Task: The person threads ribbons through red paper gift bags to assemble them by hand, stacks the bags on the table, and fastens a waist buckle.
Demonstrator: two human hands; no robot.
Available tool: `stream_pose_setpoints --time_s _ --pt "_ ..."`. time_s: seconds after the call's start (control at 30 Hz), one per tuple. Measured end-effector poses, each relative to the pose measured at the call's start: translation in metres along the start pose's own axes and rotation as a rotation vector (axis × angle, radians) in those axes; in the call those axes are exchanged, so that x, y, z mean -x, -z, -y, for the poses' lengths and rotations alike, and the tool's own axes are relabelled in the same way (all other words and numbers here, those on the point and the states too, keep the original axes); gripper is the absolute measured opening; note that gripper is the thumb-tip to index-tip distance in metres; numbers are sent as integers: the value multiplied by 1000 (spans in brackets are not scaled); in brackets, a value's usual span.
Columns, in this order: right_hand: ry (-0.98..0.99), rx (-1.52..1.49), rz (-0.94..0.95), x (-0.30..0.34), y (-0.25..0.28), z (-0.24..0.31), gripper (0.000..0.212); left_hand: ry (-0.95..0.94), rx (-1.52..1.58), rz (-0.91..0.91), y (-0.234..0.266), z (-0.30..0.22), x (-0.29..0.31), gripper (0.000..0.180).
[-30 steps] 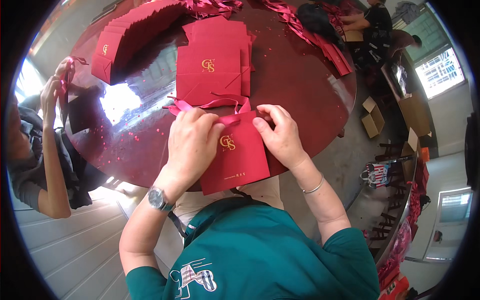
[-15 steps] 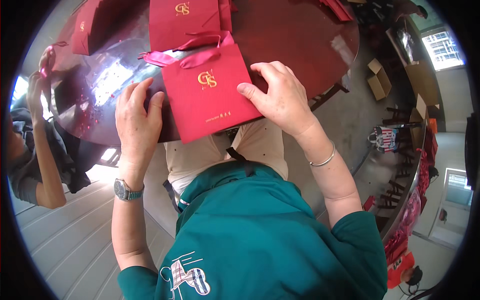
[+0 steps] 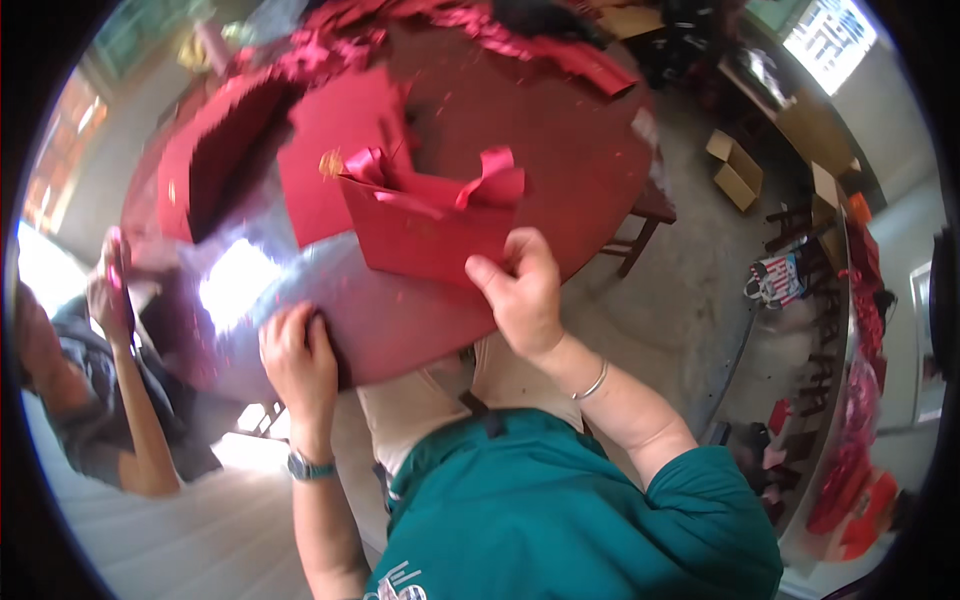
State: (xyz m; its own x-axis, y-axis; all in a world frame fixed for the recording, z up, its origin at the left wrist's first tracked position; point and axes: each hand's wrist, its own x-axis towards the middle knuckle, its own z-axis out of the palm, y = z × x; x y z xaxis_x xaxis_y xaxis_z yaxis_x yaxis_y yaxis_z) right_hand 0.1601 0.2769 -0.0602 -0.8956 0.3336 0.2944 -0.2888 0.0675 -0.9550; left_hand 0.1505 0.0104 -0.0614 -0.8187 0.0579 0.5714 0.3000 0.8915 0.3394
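A red paper gift bag (image 3: 430,235) with pink ribbon handles (image 3: 490,180) stands tilted near the table's front edge, its top facing away from me. My right hand (image 3: 522,295) grips its lower right edge between thumb and fingers. My left hand (image 3: 300,350) holds nothing. It rests on the table edge left of the bag, fingers bent and thumb apart. Another red bag (image 3: 335,150) with a gold mark is just behind the held one. Farther left a long row of red bags (image 3: 215,150) leans together.
The round dark red table (image 3: 450,330) bears pink ribbons (image 3: 320,45) and red pieces along its far side. At left, a co-worker's hand (image 3: 105,300) holds something pink. A wooden stool (image 3: 640,225) stands right of the table, with an open cardboard box (image 3: 735,170) beyond.
My right hand has closed on the bag, which has moved away from me and tipped, its front no longer facing up. My left hand has lowered onto the table edge. The head view has shifted.
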Motion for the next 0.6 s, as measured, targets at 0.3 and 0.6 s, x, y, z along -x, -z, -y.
stream_pose_setpoints --time_s 0.3,0.6 --pt "658 145 -2 -58 31 16 29 -6 -23 85 4 -9 -3 16" --pt "109 -187 -156 -215 72 2 22 120 56 111 7 -20 -14 15"
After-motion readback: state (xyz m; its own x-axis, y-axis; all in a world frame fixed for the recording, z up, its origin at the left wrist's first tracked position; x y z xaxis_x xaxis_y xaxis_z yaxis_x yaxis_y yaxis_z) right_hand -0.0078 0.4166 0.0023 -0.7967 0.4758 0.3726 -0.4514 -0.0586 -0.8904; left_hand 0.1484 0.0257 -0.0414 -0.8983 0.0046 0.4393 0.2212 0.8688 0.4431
